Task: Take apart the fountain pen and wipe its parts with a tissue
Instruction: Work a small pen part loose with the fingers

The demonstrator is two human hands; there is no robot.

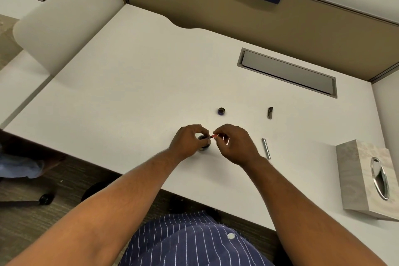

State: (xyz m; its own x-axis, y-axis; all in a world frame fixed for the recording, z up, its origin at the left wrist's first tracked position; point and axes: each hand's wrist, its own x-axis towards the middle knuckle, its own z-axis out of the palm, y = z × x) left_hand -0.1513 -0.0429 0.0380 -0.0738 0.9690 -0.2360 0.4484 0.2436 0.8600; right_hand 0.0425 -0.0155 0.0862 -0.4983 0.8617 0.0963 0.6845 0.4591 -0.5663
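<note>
My left hand (187, 143) grips a small dark ink bottle (204, 146) standing on the white desk (129, 84). My right hand (234, 143) pinches a thin pen part with a red end (212, 136), its other end pointing at the bottle's mouth. A silver pen barrel (266, 148) lies just right of my right hand. A dark pen cap with a clip (269, 112) lies farther back. The bottle's round dark lid (221, 111) rests behind my hands.
A pale tissue box (364, 181) with an oval slot sits at the desk's right edge. A grey cable flap (287, 72) is set into the desk at the back. Partition walls close the back and right. A chair base shows on the floor at left.
</note>
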